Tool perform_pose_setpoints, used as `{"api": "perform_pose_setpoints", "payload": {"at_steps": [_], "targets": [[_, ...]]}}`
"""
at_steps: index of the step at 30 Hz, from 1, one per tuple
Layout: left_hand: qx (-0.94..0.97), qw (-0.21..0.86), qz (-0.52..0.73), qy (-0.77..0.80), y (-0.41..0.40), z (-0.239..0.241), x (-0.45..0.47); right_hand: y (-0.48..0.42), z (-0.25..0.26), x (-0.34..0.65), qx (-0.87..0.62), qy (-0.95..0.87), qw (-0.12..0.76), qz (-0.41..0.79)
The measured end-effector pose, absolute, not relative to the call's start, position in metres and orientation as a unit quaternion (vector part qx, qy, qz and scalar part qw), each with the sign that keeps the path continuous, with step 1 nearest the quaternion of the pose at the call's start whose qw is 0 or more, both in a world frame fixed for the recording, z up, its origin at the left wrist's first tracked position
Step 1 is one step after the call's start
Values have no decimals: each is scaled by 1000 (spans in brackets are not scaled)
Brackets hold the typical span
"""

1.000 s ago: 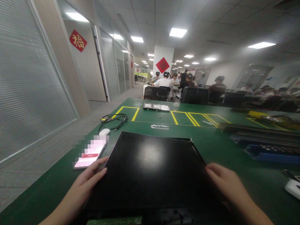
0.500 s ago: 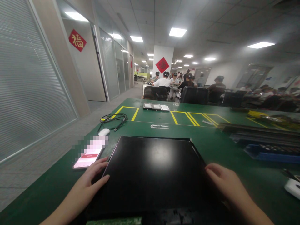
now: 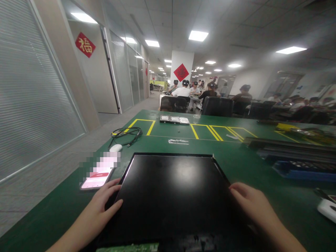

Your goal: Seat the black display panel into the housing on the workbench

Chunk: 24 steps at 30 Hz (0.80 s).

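A dark, glossy LCD panel [image 3: 168, 199] lies face up in front of me within a thin black frame [image 3: 173, 154]. My left hand [image 3: 105, 203] grips the panel's left edge, with the thumb on its face and the fingers along the side. At the right edge, my right hand [image 3: 249, 199] holds on with thumb and fingers close together; its fingertips are partly hidden. Part of a green circuit board [image 3: 128, 247] shows at the near edge, cut off by the picture's bottom.
Left of the panel lie a lit phone [image 3: 96, 180], a white mouse [image 3: 116, 148] and a coiled black cable [image 3: 128, 134]. Hard drives [image 3: 174, 120] sit farther back on the green table [image 3: 154, 144]. Dark strips and a blue tray [image 3: 301, 171] are at right. People sit beyond.
The panel has shifted slightly toward me within the frame, so more of the frame's far rim shows. My left fingers have moved a little along the edge; the right hand looks nearly the same.
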<state>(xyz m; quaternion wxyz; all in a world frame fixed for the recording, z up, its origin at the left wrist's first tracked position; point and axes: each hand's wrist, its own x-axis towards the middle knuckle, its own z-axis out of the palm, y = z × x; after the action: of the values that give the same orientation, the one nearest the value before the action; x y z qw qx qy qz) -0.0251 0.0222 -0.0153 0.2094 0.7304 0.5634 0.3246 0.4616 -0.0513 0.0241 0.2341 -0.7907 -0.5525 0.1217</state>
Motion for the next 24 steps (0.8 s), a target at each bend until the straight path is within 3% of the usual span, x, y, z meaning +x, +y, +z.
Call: {"api": "perform_pose_setpoints", "payload": {"at_steps": [10,24], "targets": [[743,175,345,546,30,-48,-36,-51,24,462,-794,-549,225,130],[755,160,332,542,28,-43,-36,-52,30,457,-796,-543,231,135]]}}
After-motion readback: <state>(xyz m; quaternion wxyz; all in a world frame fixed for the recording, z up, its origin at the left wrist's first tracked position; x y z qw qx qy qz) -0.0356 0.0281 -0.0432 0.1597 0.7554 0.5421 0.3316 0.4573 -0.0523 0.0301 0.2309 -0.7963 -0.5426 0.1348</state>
